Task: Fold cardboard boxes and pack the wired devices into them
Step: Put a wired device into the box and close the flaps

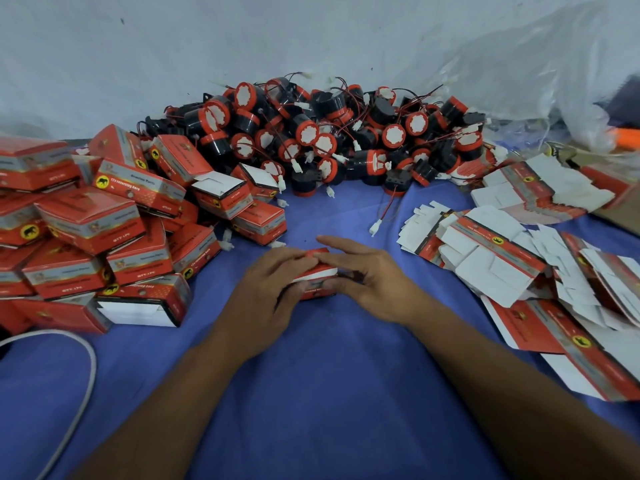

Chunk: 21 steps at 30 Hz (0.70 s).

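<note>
Blue cloth (311,393), white cable (93,362), clear plastic bag (536,74)

Forearms converge forward. Left hand (273,289) grips small red-and-white cardboard box (317,271) from its left; right hand (374,285) pinches it, fingers extended over top, thumb at front.

The left boxes (90,220) are faintly glossy red printed card; the right flat blanks (485,268) show matt white insides. The far devices (308,133) are smooth black-and-red plastic, lying on matt blue cloth (311,393).
</note>
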Available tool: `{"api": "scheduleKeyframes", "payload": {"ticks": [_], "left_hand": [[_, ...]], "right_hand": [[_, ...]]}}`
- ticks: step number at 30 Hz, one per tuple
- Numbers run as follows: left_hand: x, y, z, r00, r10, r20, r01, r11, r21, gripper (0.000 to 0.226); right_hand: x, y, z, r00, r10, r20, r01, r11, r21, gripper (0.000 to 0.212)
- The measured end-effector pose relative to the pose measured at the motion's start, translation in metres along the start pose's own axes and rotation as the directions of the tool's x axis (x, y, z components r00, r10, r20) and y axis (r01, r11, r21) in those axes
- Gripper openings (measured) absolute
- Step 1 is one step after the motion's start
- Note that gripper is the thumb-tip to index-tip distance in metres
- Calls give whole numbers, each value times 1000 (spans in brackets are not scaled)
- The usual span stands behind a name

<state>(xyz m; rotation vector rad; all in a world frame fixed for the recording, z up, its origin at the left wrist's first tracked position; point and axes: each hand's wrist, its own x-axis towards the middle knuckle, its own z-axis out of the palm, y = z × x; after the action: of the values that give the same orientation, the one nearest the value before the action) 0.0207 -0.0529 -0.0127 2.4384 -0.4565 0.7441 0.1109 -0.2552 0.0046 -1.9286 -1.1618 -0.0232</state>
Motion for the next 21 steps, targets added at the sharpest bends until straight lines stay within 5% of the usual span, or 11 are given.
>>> {"api": "scheduleKeyframes", "payload": {"ticks": [6,12,17,21], "left_hand": [[-2,-6,1,1000,-12,17,12,1000,27,38],[-3,-2,-1,999,-21,37,20,999,41,39],[-1,5,-6,935,-352,-42,325,898,-297,62],[0,3,-6,903,-425,67,418,829,-372,70]], "right_hand": [[1,3,2,997,-83,5,83,986,-147,42],[0,1,8,983,-122,-135,115,992,-61,32],[1,3,6,973,-51,-223,54,999,7,21],[5,-4,10,945,-253,-209,214,957,-195,13]]}}
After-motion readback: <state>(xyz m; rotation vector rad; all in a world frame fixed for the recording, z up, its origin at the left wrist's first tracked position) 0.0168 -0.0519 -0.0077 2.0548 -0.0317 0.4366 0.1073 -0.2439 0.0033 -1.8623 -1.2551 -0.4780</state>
